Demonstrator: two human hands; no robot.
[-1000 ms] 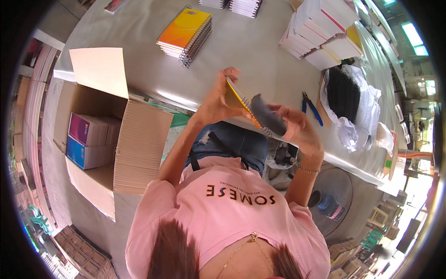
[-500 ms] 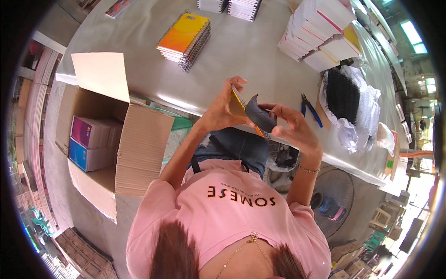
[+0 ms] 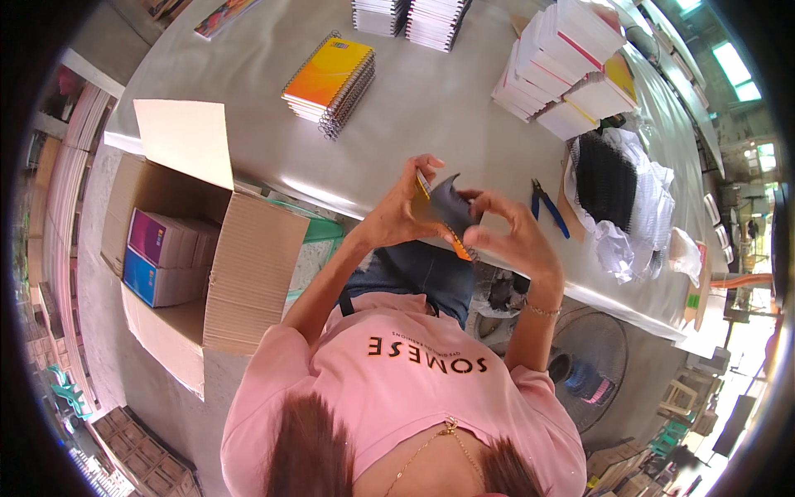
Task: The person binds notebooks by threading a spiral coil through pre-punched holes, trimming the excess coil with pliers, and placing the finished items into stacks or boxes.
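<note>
Both my hands hold one spiral notebook (image 3: pixel 447 211) with an orange-yellow cover, raised on edge over the near edge of the grey table (image 3: pixel 431 116). My left hand (image 3: pixel 402 211) grips its left side, fingers curled over the top. My right hand (image 3: pixel 509 232) clasps the right side, where a dark cover and the black wire binding show. A stack of finished orange spiral notebooks (image 3: pixel 330 79) lies on the table ahead to the left.
An open cardboard box (image 3: pixel 195 248) with purple and blue packs stands on the floor at my left. Blue-handled pliers (image 3: pixel 548 205), a pile of black wire coils (image 3: pixel 609 178) on white plastic, and stacks of white pads (image 3: pixel 571 70) sit at the right. A fan (image 3: pixel 592 364) is below the table.
The notebook has been turned in my hands and drawn slightly closer together; the dark cover now faces up more. My right hand's fingers have shifted along the binding edge.
</note>
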